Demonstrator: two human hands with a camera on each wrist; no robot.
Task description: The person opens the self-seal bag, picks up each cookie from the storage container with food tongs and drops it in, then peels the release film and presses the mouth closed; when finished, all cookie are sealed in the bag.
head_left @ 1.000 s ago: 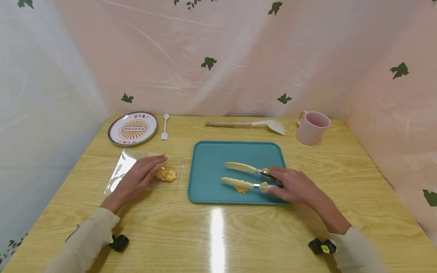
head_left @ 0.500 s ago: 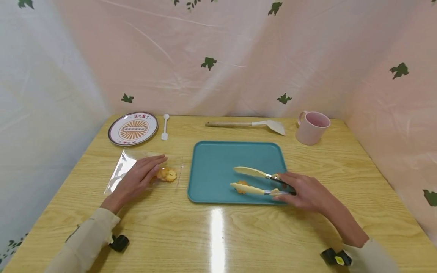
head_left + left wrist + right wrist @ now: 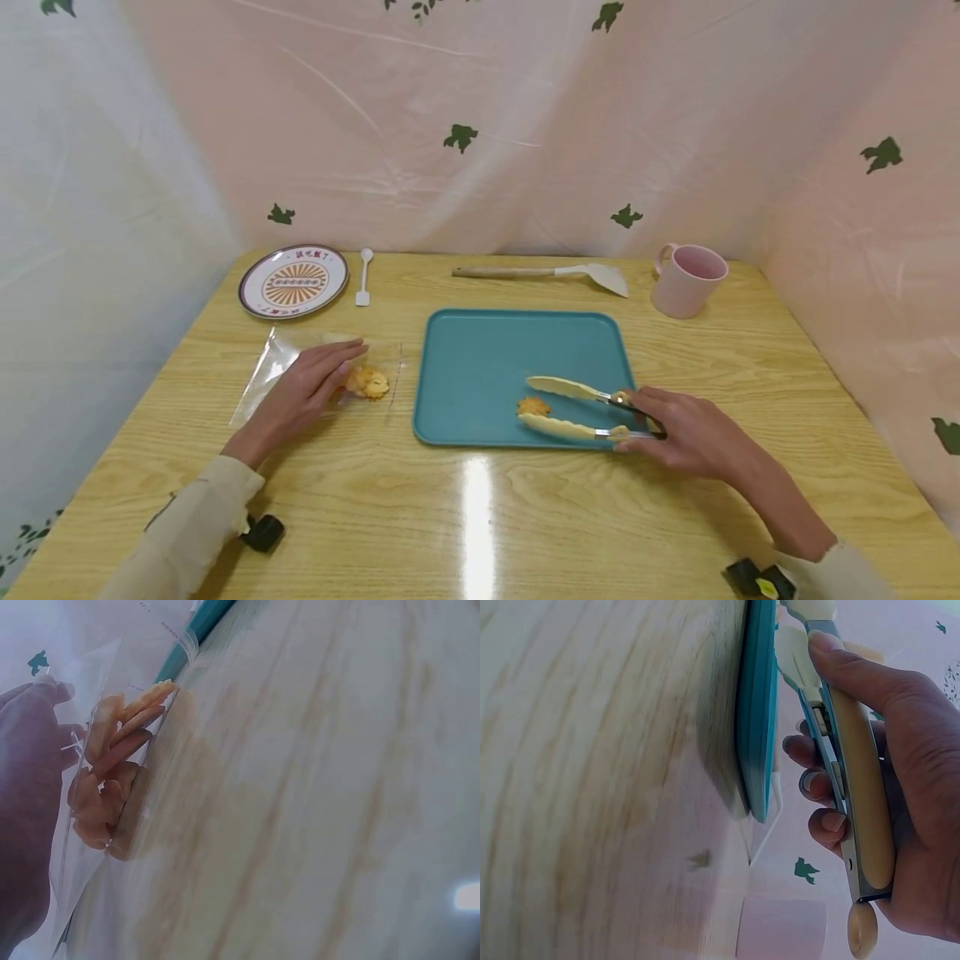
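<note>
My left hand [image 3: 300, 392] rests with nearly straight fingers on a clear plastic bag [image 3: 270, 371] lying left of the tray. Several golden biscuits [image 3: 120, 742] sit inside the bag, partly covered by the hand in the head view. My right hand [image 3: 693, 433] grips the handles of a pair of tongs [image 3: 861, 787] with cream tips. The tongs are spread over the right front of a teal tray [image 3: 472, 350]. One scalloped biscuit [image 3: 533, 407] lies on the tray at the tips, near the front arm; the tongs do not pinch it.
Behind the bag are a patterned plate [image 3: 258, 292] and a small white spoon [image 3: 363, 279]. A spatula [image 3: 510, 272] with a wooden handle lies beyond the tray. To its right stands a pink mug [image 3: 678, 292]. Cloth walls border the wooden table [image 3: 375, 517].
The right hand has drawn the tongs rightward and toward the body. The biscuit on the tray, partly covered before, now shows almost whole. My left hand and the bag keep their place.
</note>
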